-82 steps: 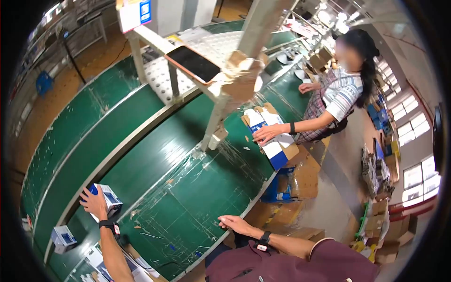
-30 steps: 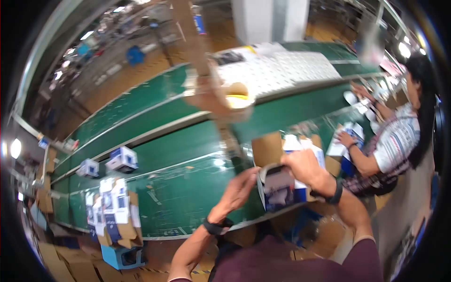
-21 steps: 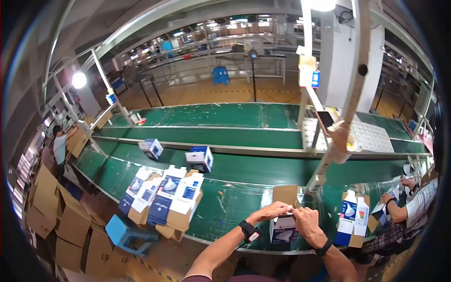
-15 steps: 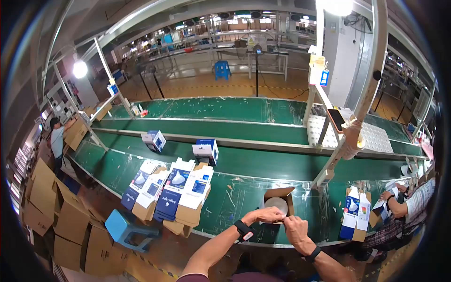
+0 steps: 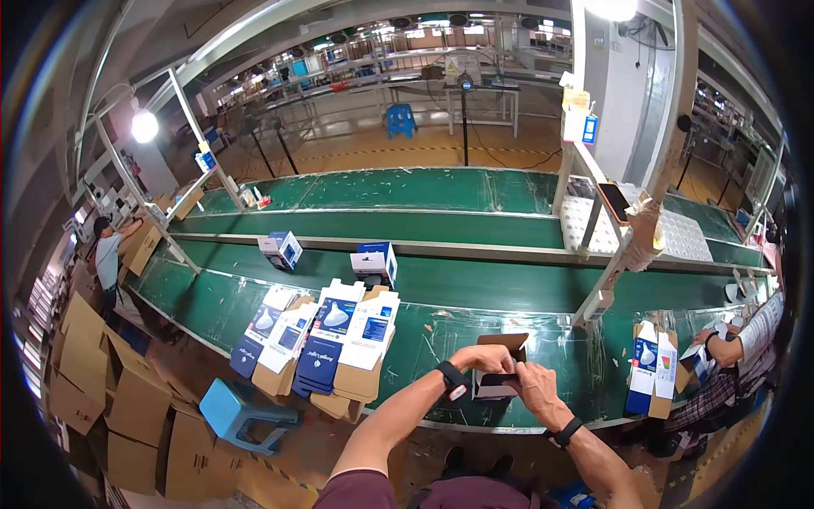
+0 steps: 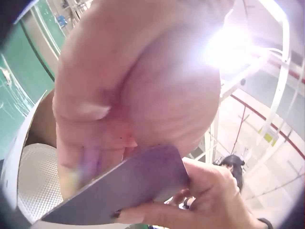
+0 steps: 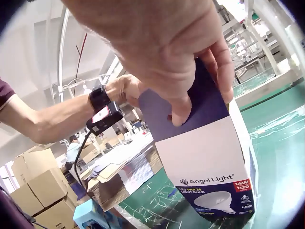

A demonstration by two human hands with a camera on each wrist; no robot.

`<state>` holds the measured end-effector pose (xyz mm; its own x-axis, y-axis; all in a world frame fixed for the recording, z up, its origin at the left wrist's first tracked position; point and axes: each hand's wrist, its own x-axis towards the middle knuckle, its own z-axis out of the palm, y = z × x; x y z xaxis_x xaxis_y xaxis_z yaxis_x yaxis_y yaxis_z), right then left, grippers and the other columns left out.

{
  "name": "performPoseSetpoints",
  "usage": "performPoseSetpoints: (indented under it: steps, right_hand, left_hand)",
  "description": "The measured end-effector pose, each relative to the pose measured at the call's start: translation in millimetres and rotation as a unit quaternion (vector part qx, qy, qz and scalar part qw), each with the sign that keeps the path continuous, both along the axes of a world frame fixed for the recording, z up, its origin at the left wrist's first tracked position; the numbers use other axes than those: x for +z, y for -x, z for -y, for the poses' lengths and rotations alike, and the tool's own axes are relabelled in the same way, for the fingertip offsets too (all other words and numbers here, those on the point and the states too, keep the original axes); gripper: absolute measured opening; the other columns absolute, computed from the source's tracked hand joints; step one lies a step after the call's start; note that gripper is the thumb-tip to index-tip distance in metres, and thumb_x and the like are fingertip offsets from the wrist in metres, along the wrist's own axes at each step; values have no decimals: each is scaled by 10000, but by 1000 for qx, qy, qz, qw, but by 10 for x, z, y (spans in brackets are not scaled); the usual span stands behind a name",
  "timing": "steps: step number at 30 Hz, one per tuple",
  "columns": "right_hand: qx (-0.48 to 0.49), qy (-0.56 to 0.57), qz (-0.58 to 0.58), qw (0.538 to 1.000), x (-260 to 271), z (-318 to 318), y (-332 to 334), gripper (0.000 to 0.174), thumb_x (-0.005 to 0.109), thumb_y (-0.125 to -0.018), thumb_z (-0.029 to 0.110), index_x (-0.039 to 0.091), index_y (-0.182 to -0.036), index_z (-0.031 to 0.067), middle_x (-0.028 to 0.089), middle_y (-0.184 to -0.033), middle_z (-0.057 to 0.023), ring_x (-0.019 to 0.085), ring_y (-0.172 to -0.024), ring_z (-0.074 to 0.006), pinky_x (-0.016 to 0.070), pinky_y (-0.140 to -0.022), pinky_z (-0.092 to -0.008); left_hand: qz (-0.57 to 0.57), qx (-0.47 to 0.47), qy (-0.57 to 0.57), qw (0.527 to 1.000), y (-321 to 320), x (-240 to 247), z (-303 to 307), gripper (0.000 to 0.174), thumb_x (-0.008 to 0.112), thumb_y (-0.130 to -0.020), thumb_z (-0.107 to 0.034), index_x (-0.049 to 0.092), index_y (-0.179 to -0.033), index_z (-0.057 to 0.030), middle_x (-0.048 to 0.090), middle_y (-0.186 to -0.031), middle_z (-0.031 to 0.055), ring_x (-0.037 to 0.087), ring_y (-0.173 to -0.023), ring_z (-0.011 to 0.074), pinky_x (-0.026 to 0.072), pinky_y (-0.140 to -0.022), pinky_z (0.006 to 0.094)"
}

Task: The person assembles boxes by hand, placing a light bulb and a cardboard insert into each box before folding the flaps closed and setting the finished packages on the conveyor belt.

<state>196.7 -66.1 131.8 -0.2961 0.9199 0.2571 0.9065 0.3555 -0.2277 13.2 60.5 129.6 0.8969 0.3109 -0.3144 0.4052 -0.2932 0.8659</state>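
Both forearms reach forward with bent elbows and meet ahead of the chest. The left hand [image 5: 482,360] is palm down with the wrist flexed, and its fingers [image 6: 90,143] curl over the top flap of the box [image 7: 209,162]. The right hand [image 5: 532,387] lies just beside the left, and its thumb and fingers [image 7: 183,107] pinch the same flap. Each wrist carries a dark band.
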Motion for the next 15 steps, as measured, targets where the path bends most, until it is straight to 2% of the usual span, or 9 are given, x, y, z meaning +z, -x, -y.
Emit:
performPoseSetpoints:
  steps: [1, 4, 5, 8, 9, 10, 12, 14, 15]
  right_hand:
    - [10, -8, -5, 1000, -52, 13, -9, 342, 820, -823, 382, 630, -896, 107, 665, -830, -82, 671, -794, -310, 492, -653, -454]
    - [48, -29, 4, 998, -55, -19, -75, 356, 842, -783, 378, 655, -928, 112, 660, -830, -63, 647, -825, -292, 492, -692, -442]
    - [65, -32, 19, 997, 11, -10, -91, 361, 849, -769, 375, 662, -934, 114, 660, -833, -58, 640, -837, -286, 491, -709, -439]
    - [64, -25, 76, 995, 138, 50, -6, 381, 850, -751, 333, 658, -1006, 126, 638, -891, -64, 611, -887, -274, 461, -763, -424]
    - [60, -42, 84, 994, 130, 59, 33, 380, 845, -757, 320, 652, -1021, 126, 630, -903, -68, 607, -889, -276, 453, -762, -422]
    - [56, -60, 92, 992, 110, 77, 45, 380, 839, -763, 307, 647, -1036, 127, 622, -915, -72, 602, -891, -277, 446, -761, -420]
    - [49, -73, 61, 994, 20, 130, 32, 398, 814, -786, 278, 603, -1078, 107, 590, -951, -86, 586, -896, -280, 432, -751, -423]
    - [38, -99, 31, 994, -95, 151, -3, 406, 811, -787, 273, 583, -1074, 97, 587, -966, -92, 582, -899, -282, 432, -752, -430]
    - [46, -94, 26, 994, -125, 172, -8, 452, 814, -787, 268, 566, -1120, 90, 575, -1033, -106, 575, -917, -299, 438, -768, -437]
  left_hand:
    - [-15, -22, -26, 999, -34, 35, -5, 243, 718, -925, -227, 739, -926, 15, 680, -780, -19, 572, -703, 119, 468, -633, 345]
    - [-33, 7, -3, 999, -80, -374, -70, 228, 717, -910, -240, 715, -872, -15, 649, -747, -28, 550, -668, 114, 447, -599, 336]
    - [-69, 34, 62, 995, -100, -483, -64, 201, 701, -912, -237, 705, -872, -40, 624, -730, -20, 534, -664, 110, 430, -595, 326]
    - [-71, -19, -1, 997, -211, -912, -7, 248, 706, -906, -250, 696, -915, -2, 663, -780, 33, 605, -774, 156, 481, -709, 360]
    - [-15, -5, -18, 1000, -188, -705, 93, 277, 710, -906, -265, 712, -962, 6, 715, -857, 77, 635, -845, 180, 497, -785, 381]
    - [3, -22, -24, 999, -178, -476, 132, 308, 734, -887, -269, 723, -996, 18, 749, -949, 104, 650, -882, 186, 503, -809, 388]
    - [-15, 0, 40, 999, -222, -1111, -38, 275, 753, -871, -237, 712, -970, 17, 721, -906, 62, 625, -845, 180, 496, -794, 375]
    - [-9, 59, 91, 994, -146, -984, -26, 227, 754, -864, -211, 702, -944, -4, 680, -874, 28, 592, -809, 152, 480, -740, 348]
    - [-7, 88, 118, 989, -116, -904, 24, 204, 754, -861, -198, 697, -931, -15, 659, -857, 10, 575, -791, 138, 473, -713, 335]
